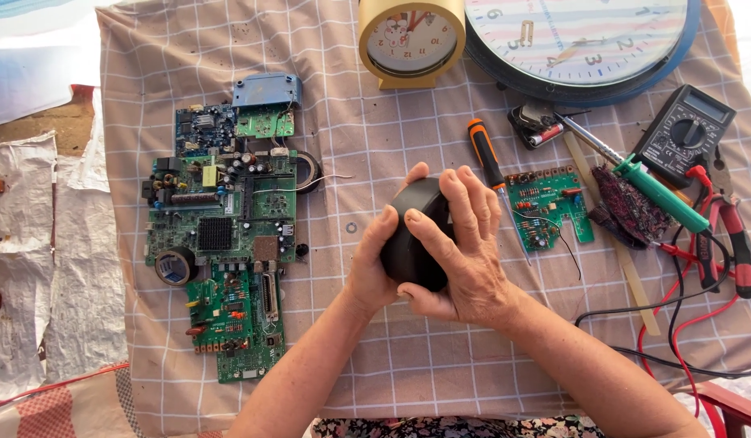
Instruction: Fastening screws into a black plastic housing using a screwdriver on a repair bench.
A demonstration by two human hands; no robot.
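Over the middle of the checked cloth (375,130), both hands clasp a black rounded casing (416,235). Its long axis runs roughly away from the person. Left hand (375,268) cups its left side; right hand (464,243) curls fingers over its top, equally close.

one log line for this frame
left hand: grips black round object | right hand: wraps it | above checked cloth
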